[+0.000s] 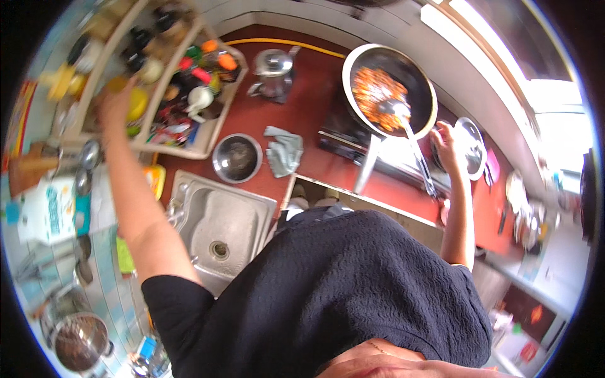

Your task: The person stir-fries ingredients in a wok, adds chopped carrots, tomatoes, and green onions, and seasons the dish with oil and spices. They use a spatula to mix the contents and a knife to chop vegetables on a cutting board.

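My left hand (116,101) reaches into a beige shelf rack (147,115) among jars and bottles. It is blurred beside a yellow container (137,103), and whether the fingers grip anything cannot be told. A deep frying pan (418,90) with a pale rim stands over the gas stove (341,125), its handle (368,163) pointing towards me. Reddish-brown chopped food (373,87) fills one side of it. A metal ladle (413,146) rests with its bowl in the food and its handle over the rim. My right hand (445,141) hovers right of the pan, fingers loosely bent, apparently empty.
A steel bowl (237,158), a grey-green cloth (284,151) and a lidded metal pot (274,71) stand on the red counter (312,94). The steel sink (222,222) lies nearer me. A glass lid (472,149) is beyond my right hand. Spoons (87,160) hang at left.
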`<state>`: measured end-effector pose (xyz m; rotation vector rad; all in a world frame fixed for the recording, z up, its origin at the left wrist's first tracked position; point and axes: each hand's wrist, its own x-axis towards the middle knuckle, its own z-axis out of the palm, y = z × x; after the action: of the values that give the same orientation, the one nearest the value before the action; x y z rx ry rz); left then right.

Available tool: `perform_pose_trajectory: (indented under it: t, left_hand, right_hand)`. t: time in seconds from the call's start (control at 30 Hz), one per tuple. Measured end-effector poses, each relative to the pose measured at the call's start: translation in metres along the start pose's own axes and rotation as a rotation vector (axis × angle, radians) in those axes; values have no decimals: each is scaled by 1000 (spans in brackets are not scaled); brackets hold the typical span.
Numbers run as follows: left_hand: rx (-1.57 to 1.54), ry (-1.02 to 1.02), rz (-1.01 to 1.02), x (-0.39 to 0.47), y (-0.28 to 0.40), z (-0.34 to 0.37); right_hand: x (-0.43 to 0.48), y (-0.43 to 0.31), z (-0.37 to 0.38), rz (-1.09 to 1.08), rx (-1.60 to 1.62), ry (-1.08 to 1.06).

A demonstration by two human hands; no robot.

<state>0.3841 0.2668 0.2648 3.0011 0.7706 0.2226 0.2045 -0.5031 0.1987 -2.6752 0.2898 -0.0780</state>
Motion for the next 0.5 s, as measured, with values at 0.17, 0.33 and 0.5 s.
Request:
perform_pose_trajectory:
  t: [0.17, 0.33, 0.5]
  left_hand:
    - [150, 223, -98, 19, -32, 29]
    - [112, 588, 376, -81, 49, 23]
    - [-282, 148, 560, -248, 106, 71]
  right_hand:
    - [-74, 35, 6, 80, -267, -238]
    - [-80, 40, 36, -86, -34, -43]
    - [-37, 63, 40, -115, 34, 129]
